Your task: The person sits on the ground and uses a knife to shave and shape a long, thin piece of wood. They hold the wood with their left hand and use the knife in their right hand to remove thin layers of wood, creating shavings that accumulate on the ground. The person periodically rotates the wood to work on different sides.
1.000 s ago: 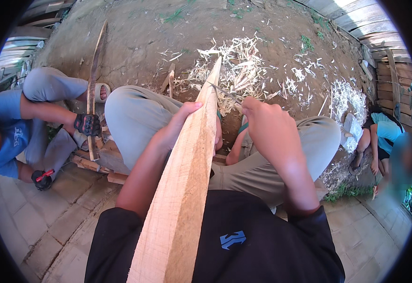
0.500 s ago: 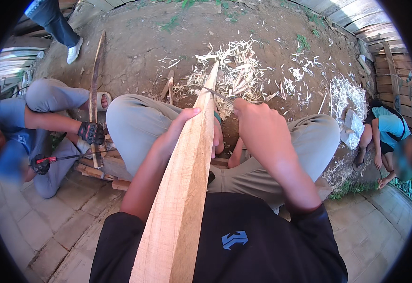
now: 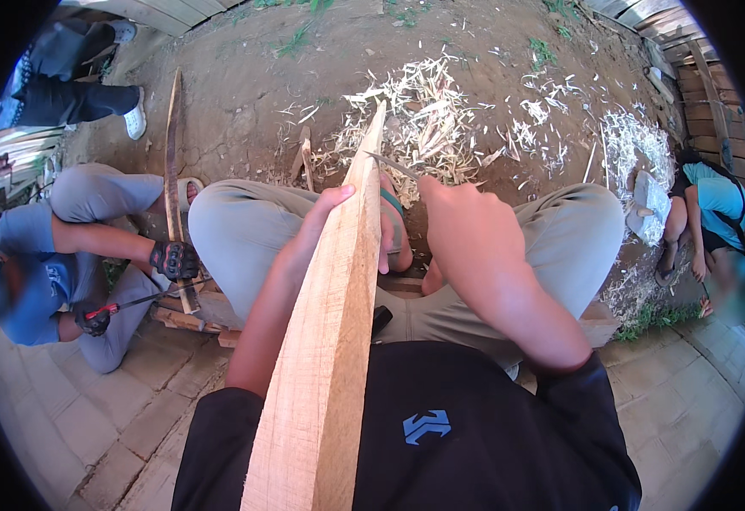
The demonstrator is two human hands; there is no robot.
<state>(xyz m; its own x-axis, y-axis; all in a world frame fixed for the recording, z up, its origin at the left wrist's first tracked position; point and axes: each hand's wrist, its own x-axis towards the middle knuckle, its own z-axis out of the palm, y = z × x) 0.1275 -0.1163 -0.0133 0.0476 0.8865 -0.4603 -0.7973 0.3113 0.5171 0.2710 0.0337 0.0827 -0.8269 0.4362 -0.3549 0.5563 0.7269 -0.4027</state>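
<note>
A long pale wooden stake [image 3: 313, 366] rises from my lap, tapering to a point over the ground. My left hand [image 3: 314, 230] is closed around its narrowing part, thumb along the left face and fingertips showing past the right edge. In my closed right hand [image 3: 474, 226] is a knife, its handle hidden by the fingers. The thin dark knife blade [image 3: 399, 167] reaches left and meets the stake a little below its tip.
Curled wood shavings [image 3: 428, 115] cover the dirt ahead. At left, a gloved co-worker [image 3: 91, 255] holds a long wooden strip [image 3: 172, 170] and a red-handled tool [image 3: 104, 313]. Another person [image 3: 713, 213] crouches at right. Someone's white shoe [image 3: 136, 115] is at far left.
My hands, the knife and the stake look almost unchanged, with a slight shift of the view. The co-worker's red-handled tool has moved right, and more of the standing person shows at far left.
</note>
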